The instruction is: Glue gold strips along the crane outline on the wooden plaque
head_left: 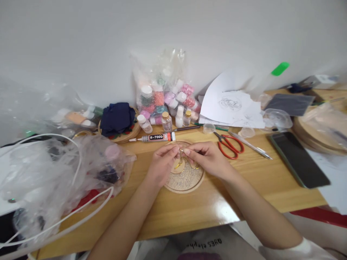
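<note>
My left hand [162, 162] and my right hand [210, 158] meet above a round wooden disc [184, 182] with a dark line pattern. Between the fingertips of both is a small gold-coloured piece [181, 150], perhaps wire; its exact shape is too small to make out. Both hands are closed in a pinch. Thin gold-coloured strips [178, 165] lie on the disc below, partly hidden by my hands. Just beyond my fingers rests a glue tube [158, 137] marked B-7000. Red-handled scissors [230, 147] lie to the right of my right hand.
Behind the disc stand small bottles [166, 122] and a clear bag of coloured jars [162, 90]. Drawn papers [230, 104], a pen [252, 145] and a phone [299, 159] are on the right. Plastic bags [89, 162] and a white cable [92, 198] crowd the left.
</note>
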`<act>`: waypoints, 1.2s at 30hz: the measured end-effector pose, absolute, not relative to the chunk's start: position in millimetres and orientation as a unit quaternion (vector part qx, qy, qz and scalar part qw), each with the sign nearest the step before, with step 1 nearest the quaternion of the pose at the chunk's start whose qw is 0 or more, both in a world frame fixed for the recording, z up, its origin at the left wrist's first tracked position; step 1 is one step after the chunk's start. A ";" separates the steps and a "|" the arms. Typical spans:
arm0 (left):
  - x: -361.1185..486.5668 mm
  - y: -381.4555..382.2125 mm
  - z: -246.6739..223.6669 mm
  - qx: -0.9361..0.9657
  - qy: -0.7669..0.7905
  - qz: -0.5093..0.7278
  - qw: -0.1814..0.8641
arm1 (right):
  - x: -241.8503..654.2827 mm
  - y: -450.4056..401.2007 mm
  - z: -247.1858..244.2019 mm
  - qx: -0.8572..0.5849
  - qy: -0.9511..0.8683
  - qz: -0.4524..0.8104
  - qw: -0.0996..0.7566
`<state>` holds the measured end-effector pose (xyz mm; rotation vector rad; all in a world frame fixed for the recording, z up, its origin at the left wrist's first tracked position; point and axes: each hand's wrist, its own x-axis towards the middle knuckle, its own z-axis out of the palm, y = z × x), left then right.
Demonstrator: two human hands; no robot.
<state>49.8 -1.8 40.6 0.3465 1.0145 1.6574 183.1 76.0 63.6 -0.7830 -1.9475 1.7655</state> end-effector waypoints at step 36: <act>50.2 -6.5 38.7 0.531 0.615 0.484 0.325 | 178.8 81.1 60.6 -0.370 -0.694 0.579 0.215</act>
